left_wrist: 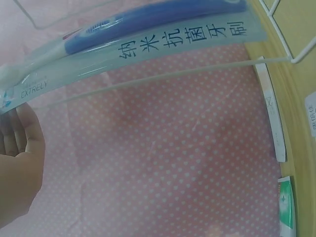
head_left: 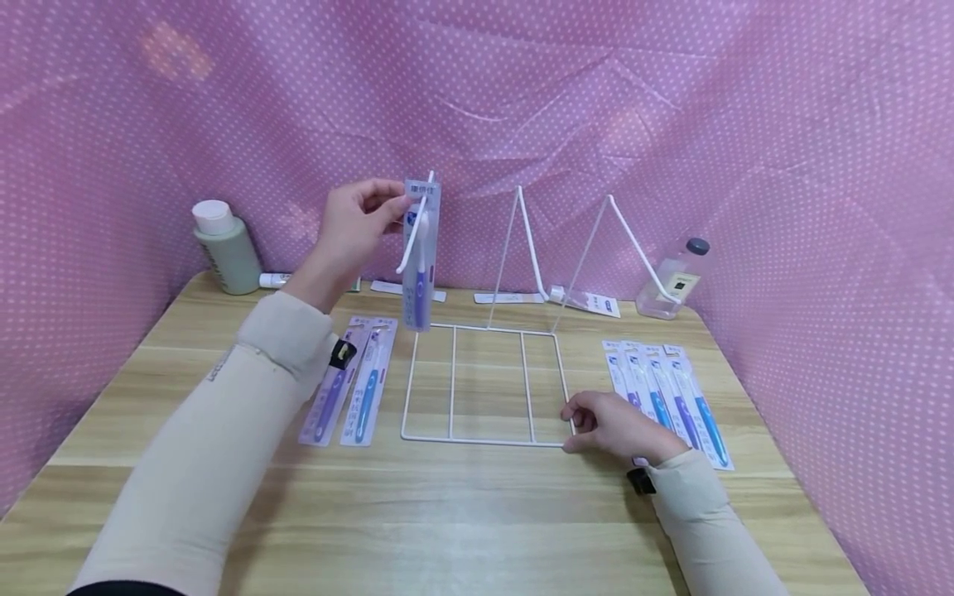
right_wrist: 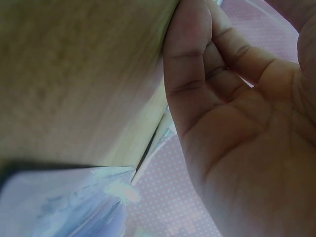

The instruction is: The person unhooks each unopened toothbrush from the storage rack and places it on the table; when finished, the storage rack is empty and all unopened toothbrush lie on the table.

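My left hand [head_left: 361,217] pinches a packaged toothbrush [head_left: 421,290] with a purple handle by the upper part of its pack. The pack hangs upright at the left prong of a white wire display rack [head_left: 477,440], and this prong passes in front of it in the head view. In the left wrist view the toothbrush pack [left_wrist: 163,34] stretches across the top, with my fingertips at its edge. Low on the right, my right hand [head_left: 614,426] grips the rack's base at its right side bar, thumb near the front corner.
Two packaged toothbrushes [head_left: 367,385] lie left of the rack. Several more packs [head_left: 701,414] overlap on the right, beside my right wrist. Along the back stand a green bottle [head_left: 233,252] and a clear bottle [head_left: 671,285], with toothpaste tubes [head_left: 596,303] and flat boxes between. Pink dotted cloth [head_left: 477,99] encloses the table.
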`<state>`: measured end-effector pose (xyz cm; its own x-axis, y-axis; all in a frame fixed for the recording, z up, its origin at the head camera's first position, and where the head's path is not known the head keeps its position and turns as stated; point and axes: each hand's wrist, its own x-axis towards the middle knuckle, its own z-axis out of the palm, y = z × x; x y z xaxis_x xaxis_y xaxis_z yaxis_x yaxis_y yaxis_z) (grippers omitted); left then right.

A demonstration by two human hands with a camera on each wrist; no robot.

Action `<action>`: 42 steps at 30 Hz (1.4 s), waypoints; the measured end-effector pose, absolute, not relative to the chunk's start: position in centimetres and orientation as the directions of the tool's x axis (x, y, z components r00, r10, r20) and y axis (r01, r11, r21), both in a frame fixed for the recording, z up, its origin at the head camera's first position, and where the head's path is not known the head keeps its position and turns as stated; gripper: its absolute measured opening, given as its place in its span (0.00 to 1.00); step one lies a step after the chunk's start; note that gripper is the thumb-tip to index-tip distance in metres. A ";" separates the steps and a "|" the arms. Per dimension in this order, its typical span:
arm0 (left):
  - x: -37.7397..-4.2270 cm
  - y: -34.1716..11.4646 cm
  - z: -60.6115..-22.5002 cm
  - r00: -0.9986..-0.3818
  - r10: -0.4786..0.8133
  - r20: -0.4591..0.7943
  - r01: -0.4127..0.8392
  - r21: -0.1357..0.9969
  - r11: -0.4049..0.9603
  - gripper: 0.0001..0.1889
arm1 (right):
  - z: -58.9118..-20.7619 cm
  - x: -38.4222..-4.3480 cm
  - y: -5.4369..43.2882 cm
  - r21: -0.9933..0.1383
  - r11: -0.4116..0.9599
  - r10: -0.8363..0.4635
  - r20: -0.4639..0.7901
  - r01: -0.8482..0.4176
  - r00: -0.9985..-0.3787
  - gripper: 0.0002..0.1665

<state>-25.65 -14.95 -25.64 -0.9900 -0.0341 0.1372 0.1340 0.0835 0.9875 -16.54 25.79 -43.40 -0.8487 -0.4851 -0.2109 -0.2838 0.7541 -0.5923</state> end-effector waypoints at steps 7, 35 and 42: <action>-23.7 -15.4 -25.7 -0.987 -0.004 0.163 0.162 0.982 0.093 0.10 | -43.2 -16.5 25.8 -0.595 0.754 -0.482 -0.212 -0.280 -0.850 0.21; -15.4 -17.7 -26.7 -0.954 0.121 0.274 0.275 0.961 -0.009 0.06 | -43.5 -16.7 25.9 -0.571 0.764 -0.488 -0.204 -0.301 -0.849 0.21; -14.1 -18.1 -27.1 -0.949 0.141 0.283 0.280 0.959 -0.041 0.07 | -43.7 -16.8 26.0 -0.577 0.758 -0.496 -0.204 -0.305 -0.844 0.21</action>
